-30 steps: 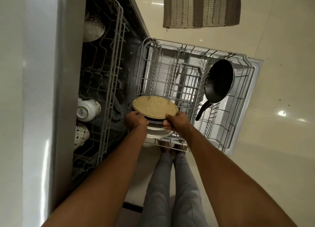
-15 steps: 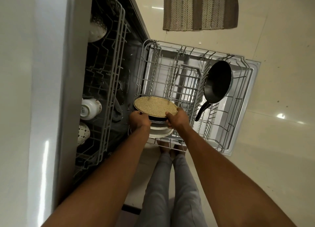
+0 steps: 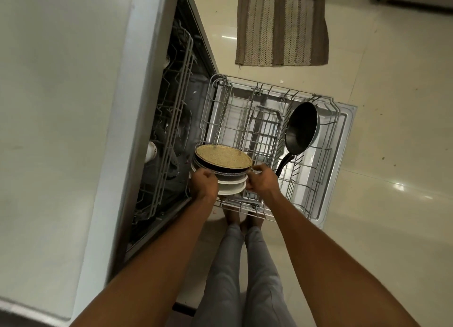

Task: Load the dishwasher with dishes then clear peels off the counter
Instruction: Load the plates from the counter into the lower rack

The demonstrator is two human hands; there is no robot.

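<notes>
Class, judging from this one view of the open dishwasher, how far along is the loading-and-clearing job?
Done: a black frying pan stands in the pulled-out grey wire lower rack, and a white cup sits in the upper rack. In hand: the left hand and right hand hold a stack of round plates above that rack. Left: slotting these in; the peels are out of view.

A home kitchen: an open dishwasher (image 3: 171,120) is built in under a pale counter (image 3: 61,106), its lower rack (image 3: 326,169) pulled out over the door with a frying pan (image 3: 302,130) in it. The floor (image 3: 392,155) is glossy cream tile, with a striped woven mat (image 3: 282,26) nearby.
</notes>
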